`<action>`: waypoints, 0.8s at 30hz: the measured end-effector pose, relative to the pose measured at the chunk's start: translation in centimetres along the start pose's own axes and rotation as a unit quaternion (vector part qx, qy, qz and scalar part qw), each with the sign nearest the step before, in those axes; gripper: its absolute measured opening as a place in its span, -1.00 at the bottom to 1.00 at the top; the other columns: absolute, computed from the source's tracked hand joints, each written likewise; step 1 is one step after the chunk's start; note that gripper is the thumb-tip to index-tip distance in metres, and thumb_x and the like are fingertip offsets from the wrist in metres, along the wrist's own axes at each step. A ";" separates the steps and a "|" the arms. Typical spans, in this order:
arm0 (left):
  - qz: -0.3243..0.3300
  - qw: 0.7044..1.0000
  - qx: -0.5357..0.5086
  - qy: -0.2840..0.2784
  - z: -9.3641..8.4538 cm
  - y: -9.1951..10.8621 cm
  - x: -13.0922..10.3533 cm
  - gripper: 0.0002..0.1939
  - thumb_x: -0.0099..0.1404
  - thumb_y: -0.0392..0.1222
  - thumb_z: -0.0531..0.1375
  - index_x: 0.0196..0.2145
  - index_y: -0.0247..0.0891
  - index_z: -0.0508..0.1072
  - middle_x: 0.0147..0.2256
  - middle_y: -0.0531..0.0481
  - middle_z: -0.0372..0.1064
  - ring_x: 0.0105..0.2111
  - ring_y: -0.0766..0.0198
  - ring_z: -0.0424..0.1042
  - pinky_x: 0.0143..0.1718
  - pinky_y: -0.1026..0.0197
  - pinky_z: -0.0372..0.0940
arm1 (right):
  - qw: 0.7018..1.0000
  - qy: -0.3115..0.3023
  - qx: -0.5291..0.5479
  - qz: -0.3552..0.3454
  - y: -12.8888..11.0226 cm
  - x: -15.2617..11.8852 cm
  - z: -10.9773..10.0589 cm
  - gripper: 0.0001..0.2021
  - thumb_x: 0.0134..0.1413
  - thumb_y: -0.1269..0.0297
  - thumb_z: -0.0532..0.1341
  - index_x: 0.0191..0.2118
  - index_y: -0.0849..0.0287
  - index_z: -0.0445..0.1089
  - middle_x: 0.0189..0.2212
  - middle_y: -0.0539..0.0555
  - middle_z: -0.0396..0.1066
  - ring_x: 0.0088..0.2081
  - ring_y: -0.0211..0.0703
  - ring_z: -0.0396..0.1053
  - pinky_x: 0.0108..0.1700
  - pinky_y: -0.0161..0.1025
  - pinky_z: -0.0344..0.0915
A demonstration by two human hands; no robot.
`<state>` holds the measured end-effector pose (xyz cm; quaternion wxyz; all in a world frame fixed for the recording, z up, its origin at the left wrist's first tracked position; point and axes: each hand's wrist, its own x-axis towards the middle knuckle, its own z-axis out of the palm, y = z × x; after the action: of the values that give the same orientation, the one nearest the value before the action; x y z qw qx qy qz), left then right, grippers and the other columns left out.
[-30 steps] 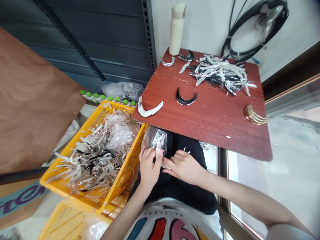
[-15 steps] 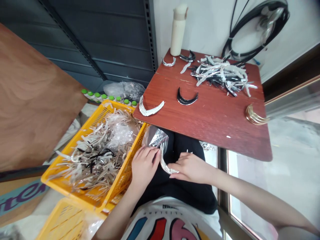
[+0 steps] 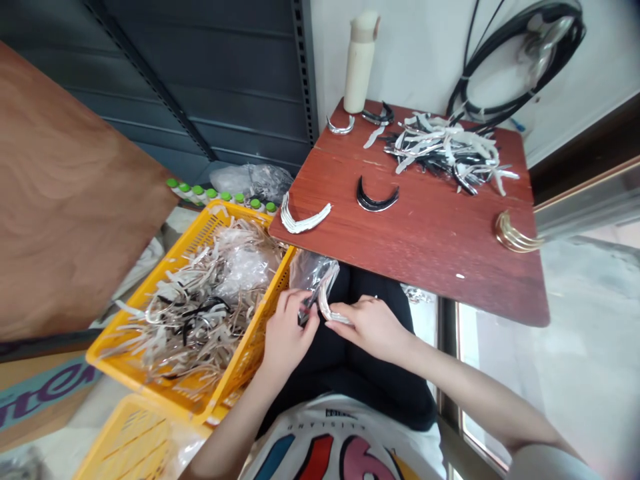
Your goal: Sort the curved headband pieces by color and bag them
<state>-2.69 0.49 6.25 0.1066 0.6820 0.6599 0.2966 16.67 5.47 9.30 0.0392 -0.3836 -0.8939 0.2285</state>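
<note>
Over the lap, my right hand (image 3: 373, 327) pinches the near end of a stack of thin curved strips (image 3: 326, 300), white and shiny. The stack's upper end lies against a clear plastic bag (image 3: 311, 270) below the table edge; I cannot tell whether it is inside. My left hand (image 3: 291, 330) is closed at the bag's near end, fingers curled. Between its thumb and fingers shows something dark, perhaps the lap seen through the film. On the table, a white stack of curved strips (image 3: 304, 221) and a black stack (image 3: 376, 200) lie closest to my hands.
The red-brown table (image 3: 425, 253) bears a tangled pile of strips (image 3: 450, 150), gold curved strips (image 3: 515, 235) and a cream bottle (image 3: 361, 63). A yellow crate (image 3: 220, 400) full of loose strips and plastic stands left. Green-capped bottles (image 3: 213, 193) line up behind it.
The strips have turned so their pale faces show, and my right hand has moved slightly up and left. My left hand's fingers have parted somewhat, showing a dark patch between them.
</note>
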 end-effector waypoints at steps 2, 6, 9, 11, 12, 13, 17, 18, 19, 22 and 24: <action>-0.033 0.999 0.038 -0.009 0.3 -0.7 0.6 -0.72 0.27 -0.10 0.20 -0.07 -0.18 0.37 -0.15 -0.04 0.36 -0.34 0.27 0.45 -0.36 0.25 0.32 | 1.000 -0.001 -0.008 0.002 -0.1 -0.1 0.2 -0.71 0.36 0.05 0.04 -0.08 0.08 0.41 -0.41 0.03 0.55 -0.35 -0.11 0.51 -0.21 -0.24 0.20; -0.002 0.997 0.071 -0.043 0.1 -1.3 1.0 -0.83 0.38 -0.09 0.10 -0.32 -0.16 0.41 -0.38 0.07 0.37 -0.44 0.32 0.39 -0.42 0.28 0.18 | 0.999 0.009 -0.041 0.005 -0.5 -0.6 0.7 -0.73 0.37 0.10 0.03 -0.10 0.13 0.39 -0.44 0.04 0.53 -0.39 -0.13 0.49 -0.24 -0.22 0.14; 0.042 0.992 0.093 -0.079 -0.7 -0.4 0.6 -0.78 0.40 -0.13 0.06 -0.40 -0.18 0.38 -0.47 0.08 0.34 -0.45 0.31 0.36 -0.38 0.26 0.14 | 0.998 0.015 -0.052 0.008 -1.2 -1.1 1.0 -0.75 0.37 0.14 0.03 -0.19 0.14 0.38 -0.49 0.02 0.51 -0.44 -0.16 0.46 -0.25 -0.21 0.10; 0.063 0.985 0.111 -0.114 -1.5 0.6 0.1 -0.79 0.40 -0.17 0.06 -0.40 -0.19 0.36 -0.46 0.08 0.35 -0.44 0.29 0.36 -0.38 0.24 0.13 | 0.998 0.018 -0.053 0.011 -2.0 -1.5 1.0 -0.76 0.36 0.16 0.03 -0.25 0.14 0.36 -0.52 0.01 0.49 -0.47 -0.17 0.44 -0.25 -0.20 0.08; 0.065 0.982 0.118 -0.130 -1.9 1.2 -0.2 -0.80 0.40 -0.19 0.05 -0.40 -0.19 0.35 -0.47 0.08 0.35 -0.45 0.29 0.36 -0.39 0.24 0.12 | 0.998 0.018 -0.054 0.013 -2.4 -1.7 0.9 -0.77 0.35 0.18 0.04 -0.27 0.14 0.35 -0.52 0.01 0.48 -0.48 -0.17 0.43 -0.25 -0.19 0.07; 0.062 0.980 0.125 -0.141 -2.4 1.6 -0.4 -0.80 0.40 -0.19 0.05 -0.41 -0.19 0.33 -0.47 0.09 0.35 -0.46 0.28 0.35 -0.41 0.23 0.11 | 0.998 0.018 -0.056 0.016 -2.9 -2.0 0.8 -0.78 0.34 0.18 0.05 -0.27 0.14 0.35 -0.53 0.01 0.47 -0.50 -0.17 0.42 -0.25 -0.19 0.07; 0.034 0.973 0.125 -0.190 -4.2 2.8 -0.9 -0.79 0.40 -0.19 0.02 -0.43 -0.19 0.25 -0.50 0.09 0.34 -0.51 0.27 0.32 -0.45 0.22 0.07 | 0.997 0.019 -0.075 0.015 -4.4 -2.7 -0.2 -0.85 0.26 0.19 0.14 -0.24 0.16 0.33 -0.57 -0.01 0.45 -0.54 -0.14 0.37 -0.30 -0.18 0.05; 0.027 0.971 0.107 -0.210 -4.6 2.9 -0.8 -0.79 0.40 -0.20 0.01 -0.42 -0.19 0.24 -0.50 0.10 0.34 -0.51 0.27 0.33 -0.45 0.22 0.07 | 0.996 0.020 -0.082 0.002 -4.6 -2.8 -0.5 -0.85 0.25 0.19 0.15 -0.24 0.17 0.32 -0.58 -0.01 0.44 -0.55 -0.14 0.36 -0.32 -0.18 0.04; 0.020 0.969 0.081 -0.233 -5.1 2.9 -0.7 -0.80 0.40 -0.20 0.01 -0.41 -0.18 0.24 -0.48 0.10 0.34 -0.50 0.28 0.34 -0.44 0.23 0.08 | 0.996 0.020 -0.089 -0.018 -4.8 -2.9 -0.7 -0.84 0.24 0.18 0.17 -0.24 0.18 0.32 -0.58 -0.01 0.43 -0.56 -0.14 0.35 -0.33 -0.18 0.04; 0.006 0.955 -0.001 -0.297 -6.2 2.7 -0.2 -0.83 0.41 -0.19 0.00 -0.38 -0.17 0.22 -0.45 0.13 0.35 -0.45 0.31 0.36 -0.41 0.26 0.11 | 0.990 0.021 -0.101 -0.099 -4.6 -3.1 -0.9 -0.77 0.24 0.10 0.17 -0.28 0.18 0.30 -0.58 -0.02 0.41 -0.56 -0.15 0.33 -0.33 -0.18 0.05; 0.012 0.944 -0.025 -0.329 -6.6 2.6 0.1 -0.84 0.40 -0.19 0.00 -0.38 -0.16 0.22 -0.45 0.14 0.33 -0.43 0.31 0.36 -0.40 0.26 0.11 | 0.986 0.023 -0.093 -0.140 -4.2 -3.1 -0.4 -0.74 0.26 0.06 0.16 -0.29 0.17 0.30 -0.56 -0.03 0.41 -0.54 -0.16 0.33 -0.30 -0.18 0.07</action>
<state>-4.11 -1.29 12.95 0.3313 0.7463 0.5726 0.0735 16.14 0.93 11.86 0.0559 -0.2619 -0.9550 0.1277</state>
